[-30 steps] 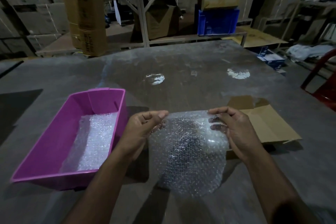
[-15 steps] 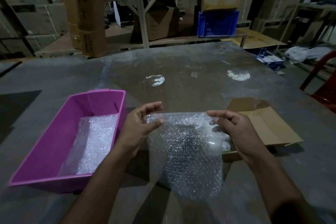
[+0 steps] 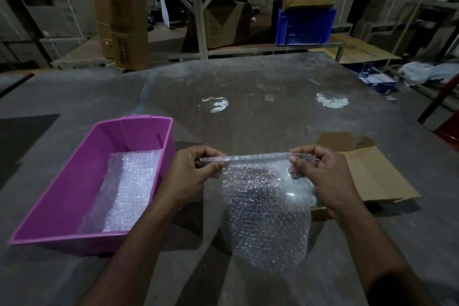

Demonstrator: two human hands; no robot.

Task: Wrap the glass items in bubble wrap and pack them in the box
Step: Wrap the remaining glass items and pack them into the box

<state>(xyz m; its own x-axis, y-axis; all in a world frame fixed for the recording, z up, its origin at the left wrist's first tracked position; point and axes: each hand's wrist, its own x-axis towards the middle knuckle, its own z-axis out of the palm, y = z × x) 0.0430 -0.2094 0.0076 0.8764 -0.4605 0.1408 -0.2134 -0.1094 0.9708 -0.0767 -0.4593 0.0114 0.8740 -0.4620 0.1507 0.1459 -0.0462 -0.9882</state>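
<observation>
A clear sheet of bubble wrap (image 3: 267,218) hangs in front of me over the grey table. My left hand (image 3: 193,176) pinches its top left corner and my right hand (image 3: 323,176) pinches the top right corner, stretching the upper edge taut between them. A dark shape, possibly a glass item, shows blurred through the sheet. A pink plastic box (image 3: 62,201) stands at the left, with another piece of bubble wrap (image 3: 126,189) lying on its bottom.
A flattened brown cardboard piece (image 3: 372,169) lies on the table behind my right hand. The grey table (image 3: 260,119) stretches ahead. Beyond it stand shelves, cardboard cartons and a blue crate (image 3: 304,26). A red chair (image 3: 444,117) is at the right edge.
Both hands have re-gripped the sheet's top edge and pulled it taut into a straight line, with the sheet's upper edge folded over toward me.
</observation>
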